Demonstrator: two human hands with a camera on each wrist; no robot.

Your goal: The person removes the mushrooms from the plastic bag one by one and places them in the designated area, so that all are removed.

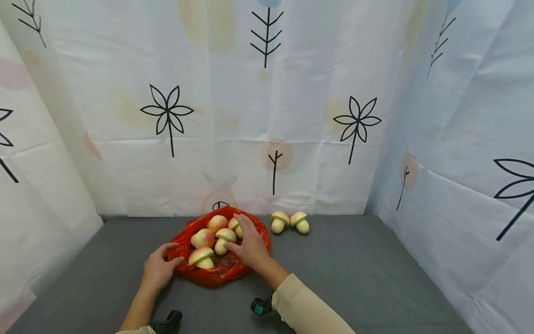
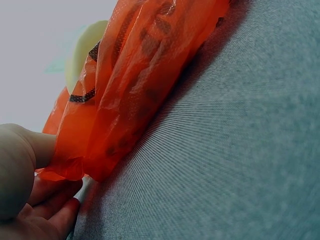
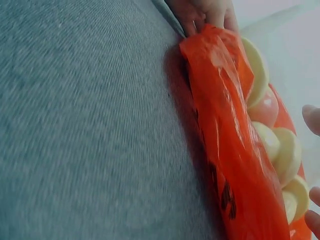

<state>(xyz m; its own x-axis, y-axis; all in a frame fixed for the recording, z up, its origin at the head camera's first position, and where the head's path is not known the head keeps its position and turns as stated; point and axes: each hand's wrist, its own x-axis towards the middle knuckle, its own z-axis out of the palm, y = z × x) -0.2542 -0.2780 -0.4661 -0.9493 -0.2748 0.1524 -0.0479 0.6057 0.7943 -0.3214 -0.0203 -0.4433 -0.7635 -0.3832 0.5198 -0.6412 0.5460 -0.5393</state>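
Observation:
A red plastic bag lies with its mouth spread wide, holding several toy mushrooms with pale stems and yellow-pink caps. My left hand pinches the bag's left edge; the left wrist view shows the thumb on one side of the film and fingers beneath. Over the bag's right side reaches my right hand, its fingers spread above the mushrooms. In the right wrist view, the right fingertips stand apart from the mushrooms, with nothing between them. The right hand partly covers one mushroom at the back of the bag.
Two more toy mushrooms, one on the left and one on the right, lie side by side behind and right of the bag. The grey table meets a patterned white curtain at the back and sides.

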